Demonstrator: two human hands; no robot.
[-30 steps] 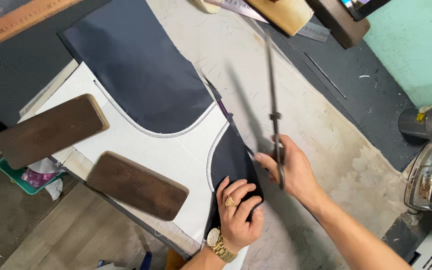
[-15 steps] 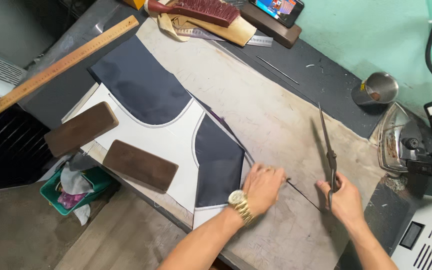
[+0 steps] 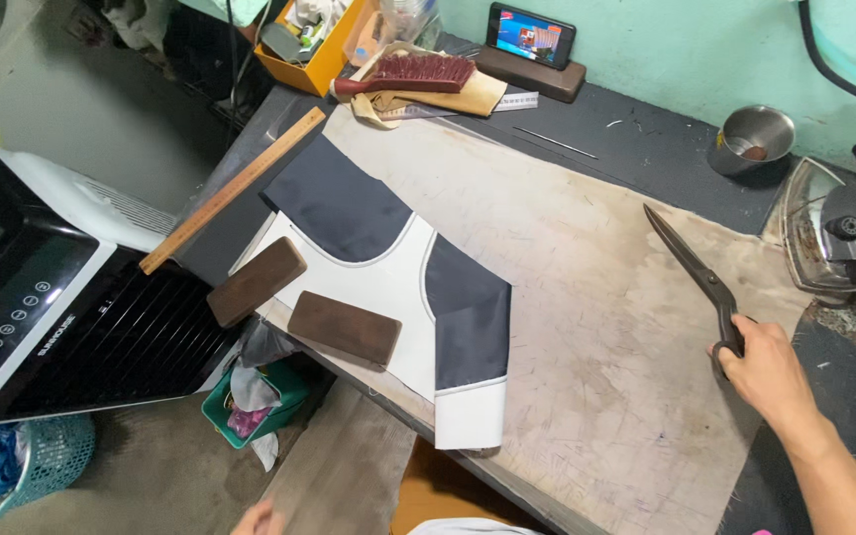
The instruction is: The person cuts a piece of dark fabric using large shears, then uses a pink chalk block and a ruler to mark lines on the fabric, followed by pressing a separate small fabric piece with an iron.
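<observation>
The right hand point(image 3: 767, 372) sits at the 4 o'clock position of the view, over the right edge of the worn cutting board point(image 3: 587, 297). Its fingers are clenched around the handles of the long scissors point(image 3: 694, 269). The blades are closed and point toward 11 o'clock, lying low over the board; contact with the board cannot be confirmed.

The left hand point(image 3: 258, 518) appears only as fingertips at the 7 o'clock edge of the view, below the table edge. Whether its fingers are released or clenched cannot be determined.

The dark fabric point(image 3: 403, 248) lies flat at the board's 9 o'clock side, well apart from the scissors. A white paper pattern point(image 3: 398, 307) lies with it, and which one is on top cannot be determined. Two brown rectangular blocks point(image 3: 344, 327) rest on the pattern's left portion. A wooden ruler point(image 3: 235, 188) lies diagonally at 10 o'clock. A brush point(image 3: 410, 73) lies at 12 o'clock, a metal cup point(image 3: 755, 139) at 2 o'clock, and an iron point(image 3: 834, 228) at 3 o'clock.
</observation>
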